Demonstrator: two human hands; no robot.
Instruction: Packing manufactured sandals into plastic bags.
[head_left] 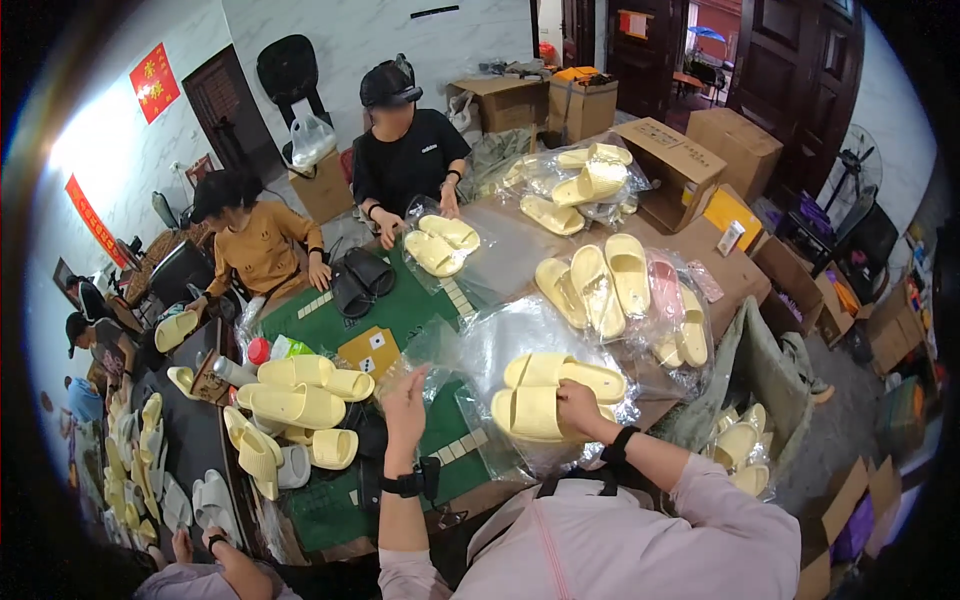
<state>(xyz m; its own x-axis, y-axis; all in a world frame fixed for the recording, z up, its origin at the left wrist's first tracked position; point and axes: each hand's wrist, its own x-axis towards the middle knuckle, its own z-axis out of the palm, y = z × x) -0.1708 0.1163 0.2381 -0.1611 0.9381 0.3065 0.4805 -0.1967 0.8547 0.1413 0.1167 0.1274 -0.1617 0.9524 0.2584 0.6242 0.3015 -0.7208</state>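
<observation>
Over the green table, right hand grips yellow slippers; left hand pinches the clear bag.

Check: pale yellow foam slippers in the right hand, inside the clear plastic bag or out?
Cannot tell: right hand grips the yellow slippers against the clear bag.

Your right hand covers part of the pale yellow slippers it grips, and their lower edges blur behind the clear plastic bag. Your left hand hides its fingertips in the same film. Your torso is cut off by the lower edge.
</observation>
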